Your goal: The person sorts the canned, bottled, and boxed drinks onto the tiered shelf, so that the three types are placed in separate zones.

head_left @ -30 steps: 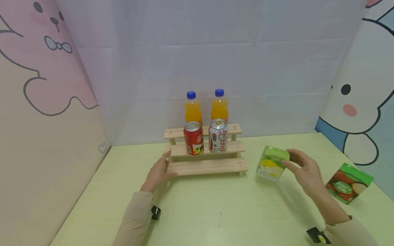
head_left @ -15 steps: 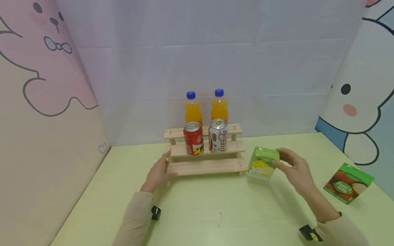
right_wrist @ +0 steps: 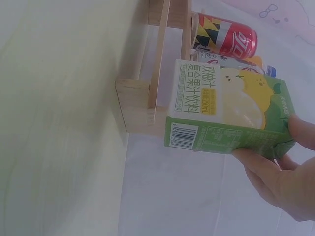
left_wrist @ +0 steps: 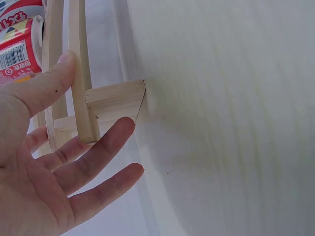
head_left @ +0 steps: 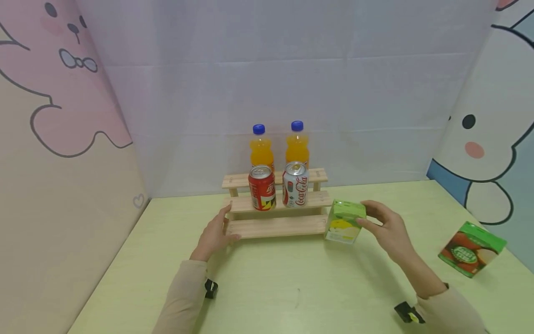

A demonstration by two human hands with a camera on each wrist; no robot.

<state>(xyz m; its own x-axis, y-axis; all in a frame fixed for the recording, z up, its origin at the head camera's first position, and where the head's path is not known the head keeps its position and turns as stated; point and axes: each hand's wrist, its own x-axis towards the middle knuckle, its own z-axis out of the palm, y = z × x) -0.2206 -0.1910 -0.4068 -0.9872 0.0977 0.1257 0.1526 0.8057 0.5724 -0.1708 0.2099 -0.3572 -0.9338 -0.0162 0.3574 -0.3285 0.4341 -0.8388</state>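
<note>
My right hand pinches a green and yellow juice carton near its top, thumb on one side and fingers on another. The carton is upright and slightly tilted, beside the right end of the lowest tier of a three-tier wooden rack. In the right wrist view, pomelo pictures and a barcode show on the carton. My left hand touches the rack's left end, fingers extended. In the left wrist view, the thumb rests against a plank and the other fingers spread past its end.
A red cola can and a silver cola can stand on the middle tier. Two orange drink bottles with blue caps stand behind them. A green and brown carton is at the right of the table.
My right hand has carried the green and yellow carton leftward, up to the rack's right end. The left hand and the rack have stayed in place.
</note>
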